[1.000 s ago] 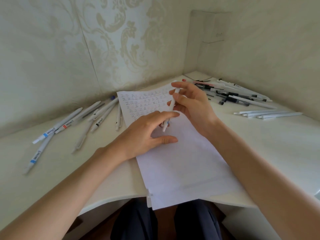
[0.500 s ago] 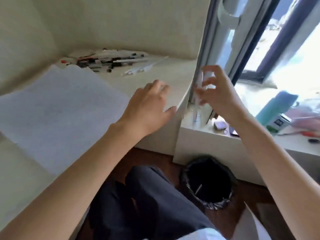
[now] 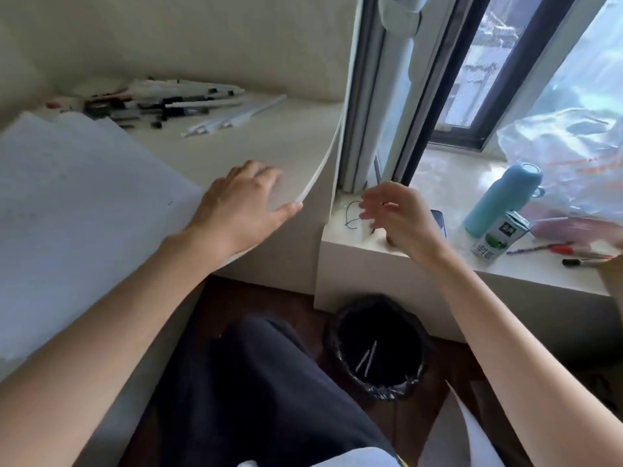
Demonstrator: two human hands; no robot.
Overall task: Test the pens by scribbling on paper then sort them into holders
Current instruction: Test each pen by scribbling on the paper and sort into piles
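Seen from my own head, looking down past my dark-trousered knee to a black bin [image 3: 381,392] on the floor. Two white pens [image 3: 367,360] lie inside the bin, side by side and tilted.

My right hand [image 3: 397,219] hangs in the air straight above the bin, in front of the windowsill [image 3: 445,183]. Its forearm rises from the lower right. Its fingers are apart and loosely straight, blurred, with nothing clamped in them.

Above and left of the bin, my left hand [image 3: 242,207] rests palm down on the rounded corner of the table [image 3: 269,143]. Its fingers are relaxed and slightly spread, the thumb on the table's edge.

Further left of the bin, white paper [image 3: 84,214] covers the table. Far beyond the bin, at the table's back, lies a pile of pens [image 3: 158,104].
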